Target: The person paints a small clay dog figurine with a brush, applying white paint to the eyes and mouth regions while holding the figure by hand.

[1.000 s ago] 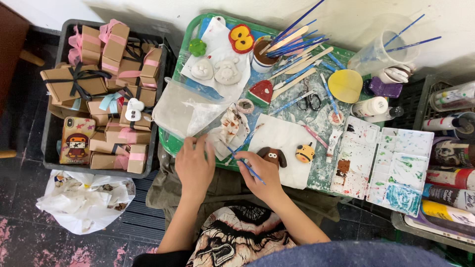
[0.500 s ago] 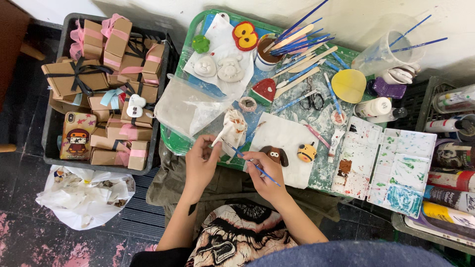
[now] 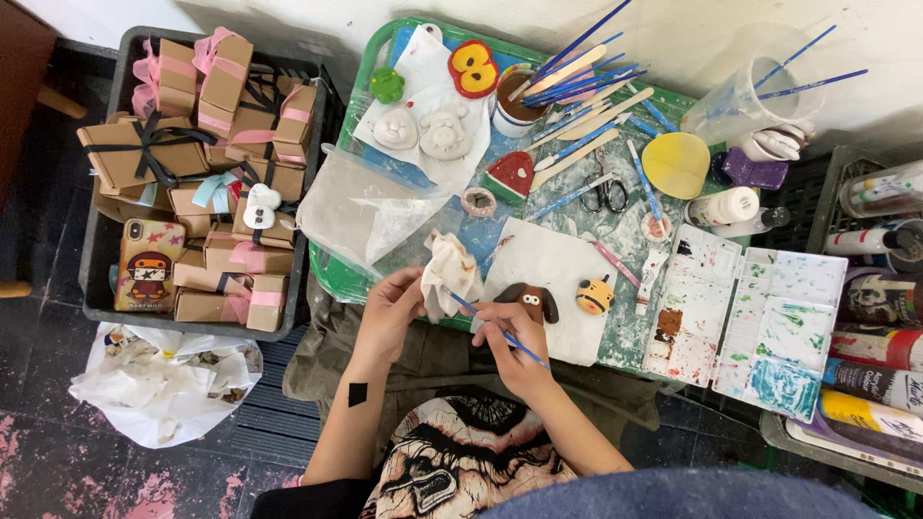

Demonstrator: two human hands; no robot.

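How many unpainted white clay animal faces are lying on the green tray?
2. One white clay animal face and a second white clay animal face lie side by side on white paper at the green tray's far end. Others may be hidden.

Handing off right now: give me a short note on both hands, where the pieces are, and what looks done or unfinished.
Left hand holds a white cloth wrapped round something hidden. Right hand holds a blue brush, tip at the cloth.
On the white sheet: a brown dog figure and a yellow figure, both painted.
At the tray's far end, two white figures are unpainted.
Palettes sit right of the sheet.
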